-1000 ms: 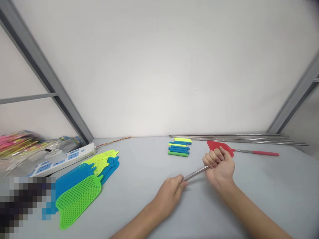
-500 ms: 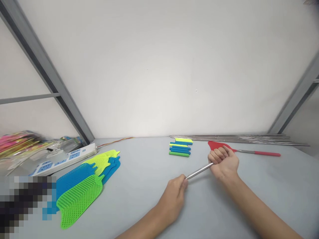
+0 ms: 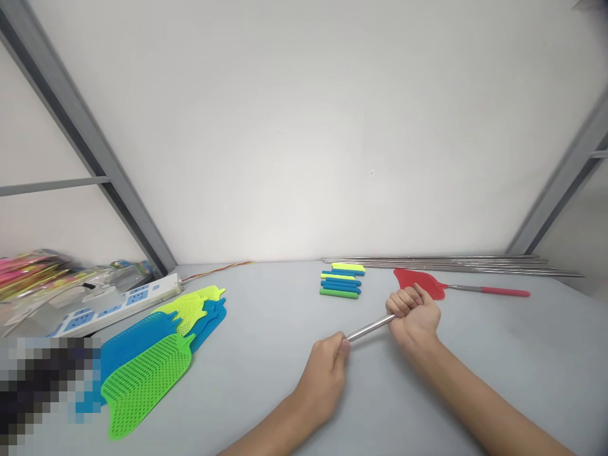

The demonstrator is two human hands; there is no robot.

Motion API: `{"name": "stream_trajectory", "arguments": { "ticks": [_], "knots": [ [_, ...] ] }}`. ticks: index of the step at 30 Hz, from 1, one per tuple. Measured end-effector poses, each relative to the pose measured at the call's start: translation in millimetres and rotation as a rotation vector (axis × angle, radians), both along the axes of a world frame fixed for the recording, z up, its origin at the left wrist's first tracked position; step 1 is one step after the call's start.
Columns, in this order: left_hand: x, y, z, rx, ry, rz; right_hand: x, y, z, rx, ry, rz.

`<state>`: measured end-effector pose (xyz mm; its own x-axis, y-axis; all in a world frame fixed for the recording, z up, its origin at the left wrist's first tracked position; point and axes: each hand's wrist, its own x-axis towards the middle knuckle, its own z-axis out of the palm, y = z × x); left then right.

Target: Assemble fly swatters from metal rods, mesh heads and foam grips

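Work seems early: one red swatter [image 3: 468, 289] lies complete at right of the frame, while loose swatter heads [image 3: 163, 362] at lower left and coloured tubes [image 3: 341, 284] near centre lie unjoined. Left hand [image 3: 325, 370] and right hand [image 3: 415, 320] are both closed around one metal rod [image 3: 370, 328], right of lower centre.

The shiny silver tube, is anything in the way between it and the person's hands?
Nothing that shows. The left hand and right hand both grip the silver tube, and its stretch between them is bare. The red swatter head lies farther back, behind the right hand, not between.
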<state>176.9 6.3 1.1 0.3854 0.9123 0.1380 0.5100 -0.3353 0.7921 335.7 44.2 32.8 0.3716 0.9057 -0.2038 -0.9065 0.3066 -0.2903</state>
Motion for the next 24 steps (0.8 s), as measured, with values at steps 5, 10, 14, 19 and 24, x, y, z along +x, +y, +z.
{"name": "stream_trajectory", "arguments": {
  "ticks": [5,10,14,19,24],
  "knots": [
    [-1,3,2.1,-0.008,-0.042,0.007,0,-3,7,0.015,-0.031,-0.002],
    [-1,7,3.8,-0.044,-0.065,0.029,0,-5,10,0.015,-0.053,-0.012],
    [0,7,4.9,-0.045,-0.076,0.044,2,0,3,-0.082,0.034,-0.021],
    [-1,10,9.7,-0.005,-0.047,0.042,3,7,-10,-0.173,0.118,-0.015],
    [-5,14,14.0,0.04,-0.013,0.032,2,8,-14,-0.205,0.047,0.001]
  ]
}}
